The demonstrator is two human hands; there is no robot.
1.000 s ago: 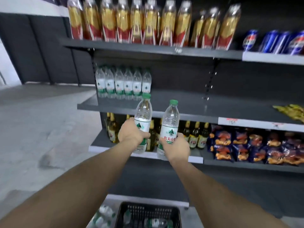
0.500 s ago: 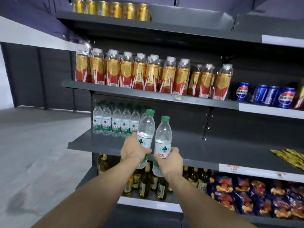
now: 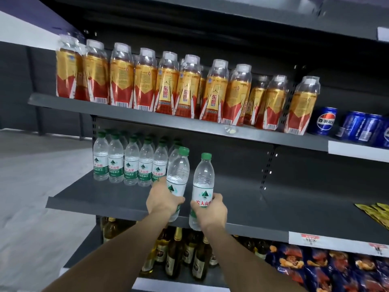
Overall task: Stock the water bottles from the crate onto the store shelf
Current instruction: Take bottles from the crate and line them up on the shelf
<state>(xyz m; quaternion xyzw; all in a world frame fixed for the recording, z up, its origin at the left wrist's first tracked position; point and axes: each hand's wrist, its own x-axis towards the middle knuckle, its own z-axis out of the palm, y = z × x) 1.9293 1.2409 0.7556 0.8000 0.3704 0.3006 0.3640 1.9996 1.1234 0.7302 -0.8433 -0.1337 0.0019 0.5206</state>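
Observation:
My left hand (image 3: 163, 200) grips a clear water bottle with a green cap (image 3: 178, 167), held upright over the front of the grey middle shelf (image 3: 101, 199). My right hand (image 3: 210, 210) grips a second green-capped water bottle (image 3: 203, 175) just to its right, its base still below the shelf's front edge. Several matching water bottles (image 3: 130, 163) stand in rows at the back left of that shelf, right beside the bottle in my left hand. The crate is out of view.
Gold-and-red drink bottles (image 3: 185, 89) fill the shelf above, with blue cans (image 3: 325, 121) to their right. Dark glass bottles (image 3: 179, 256) and snack bags (image 3: 315, 264) sit on the shelf below. Yellow packets (image 3: 376, 211) lie at the middle shelf's right end.
Both hands have carried their bottles up and forward to the middle shelf, close to the stocked row. The view has tilted up and closed in; the crate has dropped out of sight.

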